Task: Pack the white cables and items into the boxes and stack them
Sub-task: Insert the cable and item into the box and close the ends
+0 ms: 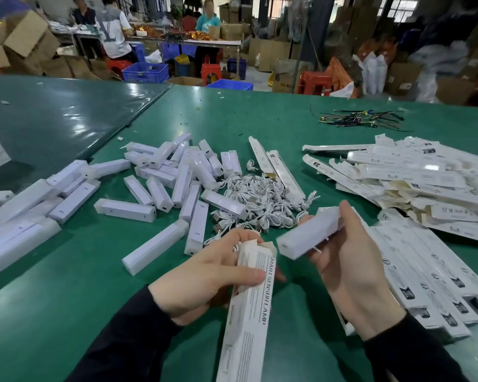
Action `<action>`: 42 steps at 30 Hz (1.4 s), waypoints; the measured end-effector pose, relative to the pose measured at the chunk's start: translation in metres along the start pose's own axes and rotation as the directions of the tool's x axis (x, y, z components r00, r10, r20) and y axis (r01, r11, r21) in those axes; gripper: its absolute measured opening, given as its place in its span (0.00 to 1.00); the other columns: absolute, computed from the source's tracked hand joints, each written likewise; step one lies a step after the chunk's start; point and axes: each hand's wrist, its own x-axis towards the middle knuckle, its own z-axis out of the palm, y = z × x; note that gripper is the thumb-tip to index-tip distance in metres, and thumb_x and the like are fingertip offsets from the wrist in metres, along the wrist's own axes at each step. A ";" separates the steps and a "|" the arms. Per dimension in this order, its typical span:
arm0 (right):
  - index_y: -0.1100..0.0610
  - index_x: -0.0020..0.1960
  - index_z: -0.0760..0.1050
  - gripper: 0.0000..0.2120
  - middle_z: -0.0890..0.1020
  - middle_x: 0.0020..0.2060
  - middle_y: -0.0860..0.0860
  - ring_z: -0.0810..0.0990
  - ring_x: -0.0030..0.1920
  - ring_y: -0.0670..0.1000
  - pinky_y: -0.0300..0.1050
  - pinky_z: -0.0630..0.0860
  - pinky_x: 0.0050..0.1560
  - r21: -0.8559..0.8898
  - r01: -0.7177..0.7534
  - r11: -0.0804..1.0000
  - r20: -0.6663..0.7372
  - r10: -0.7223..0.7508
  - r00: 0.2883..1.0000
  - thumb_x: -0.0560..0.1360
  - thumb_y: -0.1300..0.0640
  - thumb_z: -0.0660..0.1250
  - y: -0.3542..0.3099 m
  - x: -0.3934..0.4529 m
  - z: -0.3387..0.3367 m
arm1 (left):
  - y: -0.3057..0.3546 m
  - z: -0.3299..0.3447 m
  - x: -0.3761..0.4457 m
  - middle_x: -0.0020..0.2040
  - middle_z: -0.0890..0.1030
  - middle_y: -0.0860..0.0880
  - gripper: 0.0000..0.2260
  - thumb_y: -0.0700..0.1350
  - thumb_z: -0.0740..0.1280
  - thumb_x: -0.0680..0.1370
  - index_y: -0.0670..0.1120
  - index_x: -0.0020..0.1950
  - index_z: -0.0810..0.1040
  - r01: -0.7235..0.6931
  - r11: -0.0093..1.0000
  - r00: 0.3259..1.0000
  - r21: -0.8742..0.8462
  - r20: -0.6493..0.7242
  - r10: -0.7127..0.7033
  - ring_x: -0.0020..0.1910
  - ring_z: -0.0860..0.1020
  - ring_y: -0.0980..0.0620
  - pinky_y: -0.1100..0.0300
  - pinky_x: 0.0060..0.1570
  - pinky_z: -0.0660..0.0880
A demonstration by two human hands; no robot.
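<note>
Mid-packing: left hand (204, 274) grasping 1 open box (249, 307), right hand (351, 260) clasping 1 white lamp (307, 235), next aligned and slid into the mouth.

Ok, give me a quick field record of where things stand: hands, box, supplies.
left hand: grips open-ended box, printed SMART SENSOR LAMP
right hand: holds white lamp unit, angled toward the box mouth
cables: loose white pile, table centre
lamp units: scattered left of the cables
flat boxes: heap at right
packed boxes: row beside right hand
table: green
</note>
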 end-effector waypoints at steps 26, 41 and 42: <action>0.57 0.44 0.71 0.12 0.82 0.38 0.58 0.84 0.40 0.51 0.37 0.78 0.35 -0.039 0.199 0.979 -0.048 -0.201 0.978 0.78 0.49 0.65 0.004 -0.006 0.006 | -0.002 0.000 0.004 0.46 0.75 0.38 0.13 0.44 0.60 0.71 0.43 0.55 0.70 0.146 0.881 0.989 -0.450 0.072 -0.128 0.31 0.68 0.47 0.63 0.23 0.69; 0.55 0.48 0.67 0.12 0.86 0.46 0.58 0.85 0.51 0.54 0.40 0.80 0.46 -0.012 0.369 0.929 -0.010 -0.369 0.929 0.75 0.48 0.66 0.000 -0.002 0.002 | -0.005 -0.002 0.004 0.49 0.81 0.40 0.13 0.42 0.65 0.78 0.37 0.60 0.74 0.060 0.975 0.997 -0.215 0.064 -0.047 0.33 0.77 0.49 0.61 0.24 0.74; 0.55 0.48 0.67 0.12 0.86 0.46 0.57 0.84 0.51 0.54 0.40 0.80 0.47 -0.027 0.369 0.929 0.004 -0.369 0.929 0.74 0.48 0.66 0.000 -0.002 0.002 | -0.005 -0.001 0.003 0.49 0.80 0.40 0.14 0.42 0.67 0.77 0.38 0.60 0.72 0.047 0.975 0.997 -0.215 0.067 -0.033 0.32 0.75 0.49 0.62 0.23 0.72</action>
